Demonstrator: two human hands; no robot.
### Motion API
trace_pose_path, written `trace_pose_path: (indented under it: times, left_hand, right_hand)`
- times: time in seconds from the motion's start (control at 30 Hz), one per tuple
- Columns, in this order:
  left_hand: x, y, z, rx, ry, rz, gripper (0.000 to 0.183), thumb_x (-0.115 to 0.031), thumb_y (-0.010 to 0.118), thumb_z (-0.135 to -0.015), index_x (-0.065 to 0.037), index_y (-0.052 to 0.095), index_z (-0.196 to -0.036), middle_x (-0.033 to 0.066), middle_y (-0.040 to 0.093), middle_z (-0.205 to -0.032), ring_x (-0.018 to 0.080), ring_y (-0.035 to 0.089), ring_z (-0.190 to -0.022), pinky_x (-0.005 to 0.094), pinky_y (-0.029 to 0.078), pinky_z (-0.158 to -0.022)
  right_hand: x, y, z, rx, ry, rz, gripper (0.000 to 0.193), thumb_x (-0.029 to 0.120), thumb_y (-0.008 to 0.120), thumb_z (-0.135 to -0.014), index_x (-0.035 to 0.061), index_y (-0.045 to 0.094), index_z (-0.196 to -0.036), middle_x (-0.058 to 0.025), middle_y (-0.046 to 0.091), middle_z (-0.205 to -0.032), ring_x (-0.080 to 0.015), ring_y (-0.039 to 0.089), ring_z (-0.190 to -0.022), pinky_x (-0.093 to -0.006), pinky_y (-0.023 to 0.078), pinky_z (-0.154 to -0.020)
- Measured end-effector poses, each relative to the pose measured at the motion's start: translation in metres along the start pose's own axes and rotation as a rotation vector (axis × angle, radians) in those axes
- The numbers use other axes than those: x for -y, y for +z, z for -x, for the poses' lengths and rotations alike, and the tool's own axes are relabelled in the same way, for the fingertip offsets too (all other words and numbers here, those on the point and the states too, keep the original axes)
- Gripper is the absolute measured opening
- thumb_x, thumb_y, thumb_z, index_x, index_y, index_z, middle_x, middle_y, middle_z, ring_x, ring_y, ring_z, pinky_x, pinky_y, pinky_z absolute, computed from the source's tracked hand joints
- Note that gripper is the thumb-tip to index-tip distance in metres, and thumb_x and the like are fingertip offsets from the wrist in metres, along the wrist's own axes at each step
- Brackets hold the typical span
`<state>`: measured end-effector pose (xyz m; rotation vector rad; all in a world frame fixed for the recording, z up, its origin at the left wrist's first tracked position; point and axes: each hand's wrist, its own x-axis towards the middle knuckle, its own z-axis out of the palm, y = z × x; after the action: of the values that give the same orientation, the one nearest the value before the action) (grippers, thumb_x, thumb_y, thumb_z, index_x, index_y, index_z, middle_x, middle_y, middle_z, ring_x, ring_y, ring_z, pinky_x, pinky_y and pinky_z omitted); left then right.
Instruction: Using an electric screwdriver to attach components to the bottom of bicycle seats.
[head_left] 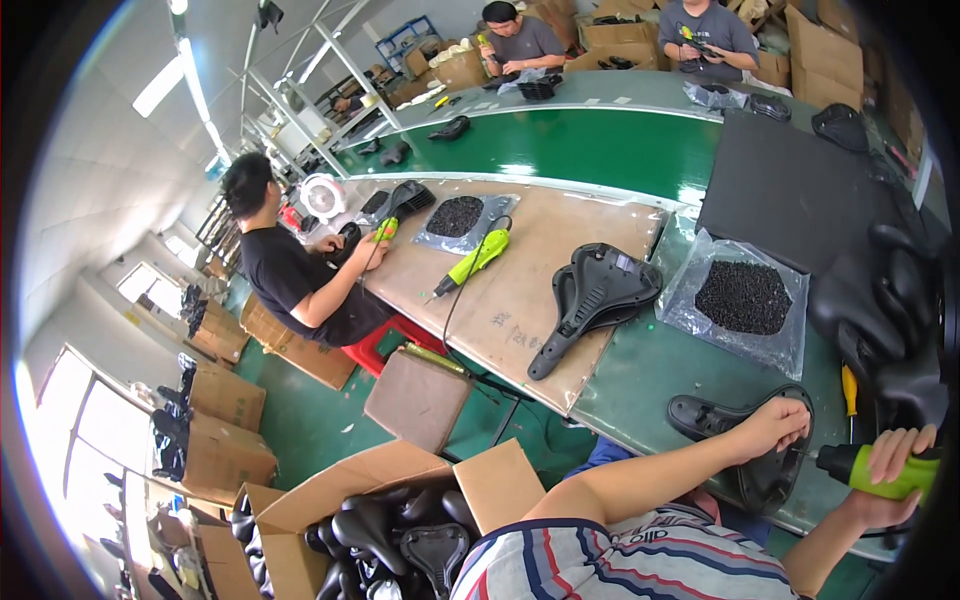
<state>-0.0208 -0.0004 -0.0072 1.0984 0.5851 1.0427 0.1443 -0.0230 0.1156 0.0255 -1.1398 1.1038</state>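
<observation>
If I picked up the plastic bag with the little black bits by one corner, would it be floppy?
Probably floppy: the clear plastic bag looks thin and crinkled round its edges. It may sag in the middle, because the black bits are heaped there. They might slide about if it tips, since they look small and loose.

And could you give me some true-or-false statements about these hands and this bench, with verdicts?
1. The right hand holds a green-and-black power screwdriver. True.
2. The open cardboard box holds black saddles. True.
3. The left hand reaches into that box. False: it is over a black bicycle saddle.
4. A clear bag of small black pieces lies on the bench. True.
5. The yellow-handled tool is in the left hand. False: neither hand touches it.
</observation>
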Motion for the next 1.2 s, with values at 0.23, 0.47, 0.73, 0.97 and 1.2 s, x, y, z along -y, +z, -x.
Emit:
trace_pose_path:
  times: [0.23, 0.47, 0.73, 0.97, 1.2]
  left_hand:
    - [-0.012, 0.014, 0.028, 0.002, -0.035, 0.233, 0.030, -0.030, 0.047, -0.093, -0.008, 0.050, -0.074, -0.0050, 0.043, -0.061, 0.0016, 0.036, -0.052, 0.0164, 0.029, -0.046]
    - [-0.006, 0.016, 0.032, -0.026, -0.085, 0.252, 0.029, -0.029, 0.047, -0.094, -0.008, 0.051, -0.074, -0.0061, 0.043, -0.063, 0.0007, 0.034, -0.054, 0.0158, 0.026, -0.046]
    - [0.007, 0.014, 0.026, -0.034, -0.109, 0.217, 0.028, -0.029, 0.046, -0.094, -0.008, 0.051, -0.076, -0.0055, 0.045, -0.067, 0.0002, 0.034, -0.055, 0.0149, 0.026, -0.046]
    - [0.006, 0.018, 0.029, -0.057, -0.091, 0.214, 0.027, -0.027, 0.045, -0.094, -0.009, 0.050, -0.075, -0.0047, 0.046, -0.067, 0.0005, 0.034, -0.055, 0.0154, 0.027, -0.046]
    - [-0.005, 0.028, 0.029, -0.188, -0.030, 0.014, 0.029, -0.022, 0.047, -0.092, -0.006, 0.051, -0.069, -0.0034, 0.048, -0.061, 0.0033, 0.037, -0.054, 0.0201, 0.031, -0.049]
  right_hand:
    - [0.001, -0.033, 0.009, -0.186, 0.055, -0.114, 0.039, 0.025, 0.061, -0.077, 0.0052, 0.033, -0.095, -0.0016, 0.034, -0.065, -0.0098, 0.034, -0.055, -0.0235, 0.028, -0.056]
    - [-0.001, -0.032, 0.015, -0.213, 0.057, -0.068, 0.039, 0.027, 0.061, -0.078, 0.0059, 0.033, -0.096, -0.0015, 0.036, -0.065, -0.0099, 0.035, -0.055, -0.0239, 0.028, -0.056]
    - [0.001, -0.033, 0.018, -0.203, 0.039, -0.040, 0.039, 0.027, 0.060, -0.078, 0.0056, 0.034, -0.096, -0.0016, 0.036, -0.065, -0.0098, 0.035, -0.056, -0.0242, 0.029, -0.057]
    - [0.000, -0.041, 0.024, -0.241, 0.090, -0.058, 0.040, 0.028, 0.060, -0.077, 0.0055, 0.034, -0.097, -0.0013, 0.035, -0.067, -0.0103, 0.034, -0.058, -0.0247, 0.028, -0.060]
    - [-0.003, -0.018, 0.037, -0.038, -0.125, 0.248, 0.051, 0.043, 0.066, -0.072, 0.0067, 0.039, -0.095, 0.0012, 0.044, -0.061, -0.0088, 0.042, -0.050, -0.0221, 0.034, -0.053]
